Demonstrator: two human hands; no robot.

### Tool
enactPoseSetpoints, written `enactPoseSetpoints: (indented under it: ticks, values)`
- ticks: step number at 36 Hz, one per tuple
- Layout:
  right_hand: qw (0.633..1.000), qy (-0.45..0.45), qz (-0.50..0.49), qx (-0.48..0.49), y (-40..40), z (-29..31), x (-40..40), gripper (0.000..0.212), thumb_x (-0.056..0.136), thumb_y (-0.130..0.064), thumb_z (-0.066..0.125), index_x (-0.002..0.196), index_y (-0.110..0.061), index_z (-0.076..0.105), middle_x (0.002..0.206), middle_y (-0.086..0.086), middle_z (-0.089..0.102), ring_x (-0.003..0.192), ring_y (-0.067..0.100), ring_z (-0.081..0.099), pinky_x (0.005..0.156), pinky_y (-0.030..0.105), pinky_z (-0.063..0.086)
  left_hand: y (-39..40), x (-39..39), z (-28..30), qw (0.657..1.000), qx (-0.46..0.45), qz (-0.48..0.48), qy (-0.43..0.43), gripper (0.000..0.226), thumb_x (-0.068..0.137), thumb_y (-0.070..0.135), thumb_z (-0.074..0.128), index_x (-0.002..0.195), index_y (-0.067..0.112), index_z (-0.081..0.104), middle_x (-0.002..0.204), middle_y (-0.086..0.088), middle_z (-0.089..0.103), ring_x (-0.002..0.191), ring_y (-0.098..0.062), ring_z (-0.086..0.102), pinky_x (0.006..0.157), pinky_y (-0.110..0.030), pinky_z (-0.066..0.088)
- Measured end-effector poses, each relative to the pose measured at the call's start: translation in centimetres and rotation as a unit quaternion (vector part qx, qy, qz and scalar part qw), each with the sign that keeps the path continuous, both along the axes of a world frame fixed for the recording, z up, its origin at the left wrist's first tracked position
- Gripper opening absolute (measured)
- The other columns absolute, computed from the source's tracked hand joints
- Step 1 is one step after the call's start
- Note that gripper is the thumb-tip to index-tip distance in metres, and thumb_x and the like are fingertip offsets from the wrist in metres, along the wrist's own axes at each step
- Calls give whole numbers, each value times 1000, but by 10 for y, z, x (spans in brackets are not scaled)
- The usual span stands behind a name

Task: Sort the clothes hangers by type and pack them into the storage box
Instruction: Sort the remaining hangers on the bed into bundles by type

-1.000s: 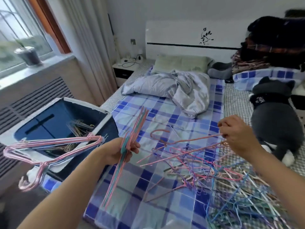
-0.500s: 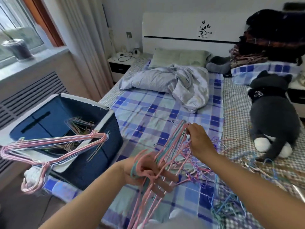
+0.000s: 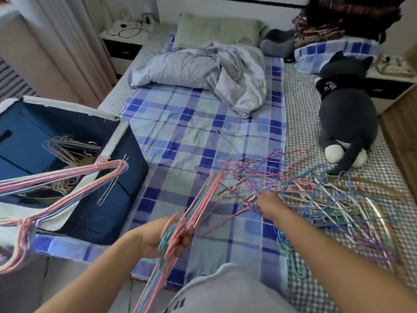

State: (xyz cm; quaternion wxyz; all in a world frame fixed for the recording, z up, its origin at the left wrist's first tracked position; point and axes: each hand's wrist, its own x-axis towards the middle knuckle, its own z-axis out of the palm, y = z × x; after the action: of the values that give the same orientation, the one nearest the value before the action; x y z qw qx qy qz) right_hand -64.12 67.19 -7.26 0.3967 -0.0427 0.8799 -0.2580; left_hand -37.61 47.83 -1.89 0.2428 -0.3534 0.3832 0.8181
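The bundle of hangers passing between the left hand's fingers is showing pink with teal strands. The tangled pile of hangers beyond the right hand's fingertips is showing pink, purple, blue, white and pale green. The sheet under both sets of fingers is displaying a blue, pale green and white plaid. The storage box, outboard of the left fingers, is presenting dark navy walls with a white rim. The plush cat, far past the right fingers, is showing dark grey with white paws.
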Motion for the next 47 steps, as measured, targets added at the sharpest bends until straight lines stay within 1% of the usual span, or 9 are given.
enactPoseSetpoints:
  ticks: [5, 9, 14, 18, 22, 26, 30, 39, 47]
  values:
    - [978, -194, -50, 49, 22, -54, 62, 14, 97, -9, 43, 87, -13, 52, 75, 6, 54, 60, 17, 50, 60, 26, 40, -11, 37, -42, 999, 3, -11, -49, 37, 67, 23, 87, 81, 2, 59, 77, -20, 59, 69, -28, 60, 70, -40, 55]
    - [968, -244, -59, 18, -8, -95, 93, 14, 97, -8, 48, 92, -19, 55, 81, 3, 55, 68, 15, 53, 66, 27, 46, -20, 61, -67, 989, -58, 21, -132, 19, 93, 13, 59, 97, -5, 64, 82, -26, 60, 60, -25, 57, 57, -31, 48]
    - [965, -241, -101, -14, -72, -217, 74, 24, 90, -23, 48, 113, -22, 51, 117, 12, 60, 97, 29, 61, 79, 45, 58, -31, 86, -102, 974, -85, 78, -197, 42, 103, 19, 41, 69, 10, 63, 58, -9, 49, 44, -19, 48, 48, -25, 39]
    - [915, -264, -300, -55, -105, -234, 75, 10, 95, -21, 49, 86, -21, 53, 84, 7, 57, 73, 25, 56, 68, 40, 57, -45, 101, -112, 964, -95, 105, -224, 42, 105, 21, 35, 70, 13, 57, 56, -9, 48, 42, -19, 47, 48, -24, 38]
    - [946, -166, -277, -19, -98, -246, 92, 15, 88, -15, 45, 82, -14, 60, 82, 10, 64, 66, 27, 62, 59, 36, 55, -55, 103, -105, 962, -88, 154, -208, 48, 102, 24, 43, 57, 15, 58, 54, -9, 48, 43, -20, 45, 49, -27, 40]
    - [970, -5, -242, -18, -71, -153, 111, 17, 89, -7, 50, 88, -22, 60, 93, -2, 63, 86, 24, 64, 84, 40, 57, -55, 81, -87, 967, -77, 168, -176, 42, 100, 19, 49, 60, 9, 54, 51, -11, 49, 40, -21, 46, 46, -27, 43]
    - [936, 61, -326, -117, -41, -61, 110, 29, 90, 1, 47, 84, -26, 56, 90, 2, 60, 68, 26, 65, 64, 38, 56, -55, 46, -67, 974, -23, 190, -117, 37, 90, 33, 54, 63, 8, 57, 50, -9, 50, 37, -19, 48, 40, -26, 44]
    - [961, -80, -209, -160, 9, 112, 53, 19, 83, 6, 53, 93, -7, 63, 78, 16, 47, 41, 11, 35, 37, 14, 29, -62, -40, -35, 993, -1, 116, 19, 34, 82, 29, 54, 52, 13, 57, 46, -4, 47, 36, -16, 46, 38, -27, 43]
    - [969, -102, -102, -198, 41, 133, 63, 26, 94, 5, 47, 115, 8, 62, 47, 0, 29, 36, 10, 23, 39, 18, 30, -77, -59, -26, 993, 10, 104, 46, 41, 97, 19, 48, 56, 15, 52, 49, -3, 44, 42, -18, 44, 48, -28, 40]
